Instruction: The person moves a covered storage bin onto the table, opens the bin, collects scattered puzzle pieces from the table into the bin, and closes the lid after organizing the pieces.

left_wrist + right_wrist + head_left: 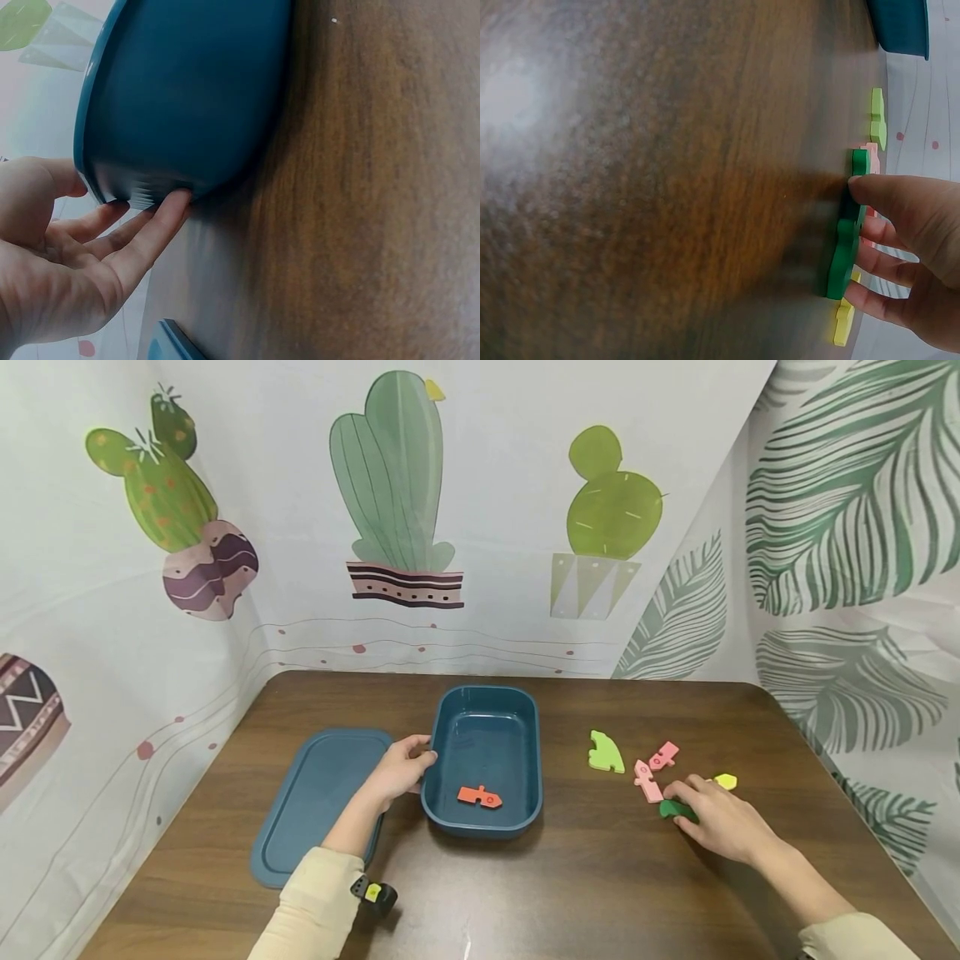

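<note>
2 hands work: the left hand (401, 770) braces the blue bin (486, 762) with straight fingers, the right hand (722, 820) pinches a dark green piece (847, 236) on the desk (600, 877). That thin grip could slip, dropping it.

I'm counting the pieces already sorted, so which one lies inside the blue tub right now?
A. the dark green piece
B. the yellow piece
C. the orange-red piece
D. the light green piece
C: the orange-red piece lies alone on the floor of the blue tub, while the dark green piece is out on the table under the right hand, with the yellow piece and the light green piece near it.
</note>
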Tool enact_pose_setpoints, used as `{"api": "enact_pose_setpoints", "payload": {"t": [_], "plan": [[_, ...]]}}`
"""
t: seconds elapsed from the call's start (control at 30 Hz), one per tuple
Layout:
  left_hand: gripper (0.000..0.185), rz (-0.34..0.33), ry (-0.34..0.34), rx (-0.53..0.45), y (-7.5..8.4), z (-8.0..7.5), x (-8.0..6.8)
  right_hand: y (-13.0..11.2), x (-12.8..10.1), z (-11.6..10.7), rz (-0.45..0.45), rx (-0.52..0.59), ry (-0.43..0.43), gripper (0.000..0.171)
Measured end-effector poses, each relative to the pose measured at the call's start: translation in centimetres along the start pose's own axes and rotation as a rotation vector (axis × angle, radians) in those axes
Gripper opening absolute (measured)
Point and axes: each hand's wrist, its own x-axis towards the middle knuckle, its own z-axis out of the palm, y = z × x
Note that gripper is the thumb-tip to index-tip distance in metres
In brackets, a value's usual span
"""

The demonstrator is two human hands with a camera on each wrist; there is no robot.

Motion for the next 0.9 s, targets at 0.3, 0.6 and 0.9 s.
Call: {"api": "enact_pose_setpoints", "payload": {"t": [0.3, 0.6, 0.9], "plan": [[0.043, 0.002, 0.006, 0.013, 0.11, 0.01, -0.2, -0.06, -0.04, 0.03, -0.015, 0.001, 0.006, 0.031], [0.044, 0.0, 0.004, 0.012, 0.26, -0.03, -0.36, 0.04, -0.04, 0.14, -0.033, -0.012, 0.009, 0.031], [0.042, 0.008, 0.006, 0.004, 0.12, 0.0, -0.18, 0.06, 0.06, -0.08, -0.041, -0.011, -0.013, 0.03]]}}
